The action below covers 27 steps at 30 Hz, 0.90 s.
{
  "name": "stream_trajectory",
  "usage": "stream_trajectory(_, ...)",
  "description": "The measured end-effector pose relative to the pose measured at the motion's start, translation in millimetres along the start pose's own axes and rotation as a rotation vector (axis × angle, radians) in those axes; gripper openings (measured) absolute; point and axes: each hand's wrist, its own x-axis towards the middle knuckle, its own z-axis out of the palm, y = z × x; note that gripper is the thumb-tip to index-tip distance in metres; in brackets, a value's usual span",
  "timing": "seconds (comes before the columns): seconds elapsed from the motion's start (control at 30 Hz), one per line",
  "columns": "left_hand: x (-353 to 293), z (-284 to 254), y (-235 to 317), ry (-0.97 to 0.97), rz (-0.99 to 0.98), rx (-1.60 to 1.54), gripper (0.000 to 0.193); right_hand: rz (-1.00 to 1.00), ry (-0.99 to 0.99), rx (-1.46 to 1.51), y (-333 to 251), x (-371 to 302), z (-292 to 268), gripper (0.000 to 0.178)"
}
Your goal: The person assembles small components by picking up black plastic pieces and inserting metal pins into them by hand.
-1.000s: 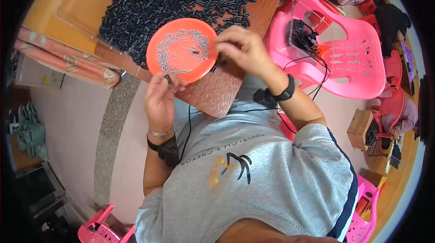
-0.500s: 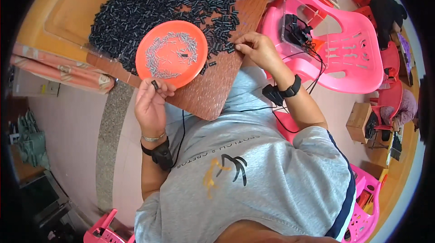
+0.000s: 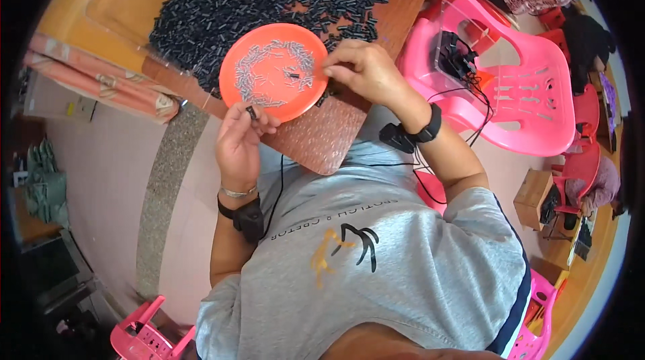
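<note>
My left hand (image 3: 242,142) pinches a small black plastic part (image 3: 251,113) between thumb and fingers, just off the near edge of an orange plate (image 3: 270,82). Thin silver metal pins (image 3: 252,68) lie scattered in a rough ring on that plate, with one dark piece (image 3: 293,76) among them. At the plate's right rim is my right hand (image 3: 368,72), thumb and forefinger drawn together; anything between those tips is too small to make out. Beyond the plate spreads a large heap of black parts (image 3: 222,7), like the one in my left hand.
The brown wooden board (image 3: 329,135) under the plate reaches over my lap. A pink plastic chair (image 3: 531,91) on the right carries a clear box with black devices and cables (image 3: 457,54). Cables run from both wristbands. Other people sit at the far right.
My right hand has moved left, from the loose black parts by the board's edge to the plate's right rim. My left hand still holds its black part. The whole view has shifted slightly.
</note>
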Motion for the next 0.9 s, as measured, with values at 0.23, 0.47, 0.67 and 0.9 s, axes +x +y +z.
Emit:
stream_trajectory(0.23, -2, -2, 6, -0.020, 0.049, -0.009, 0.020, -0.116, -0.120, -0.414, -10, 33, 49, 0.015)
stream_trajectory(0.47, -3, -2, 6, -0.026, 0.032, -0.034, 0.019, -0.148, -0.167, -0.430, -12, 39, 52, 0.014)
stream_trajectory(0.67, -4, -2, 6, -0.077, 0.012, -0.001, 0.023, 0.093, -0.259, -0.011, -27, 37, 39, 0.009)
stream_trajectory(0.9, -6, 9, 6, -0.108, -0.025, 0.008, 0.022, 0.277, -0.202, 0.725, -48, 24, 31, 0.014)
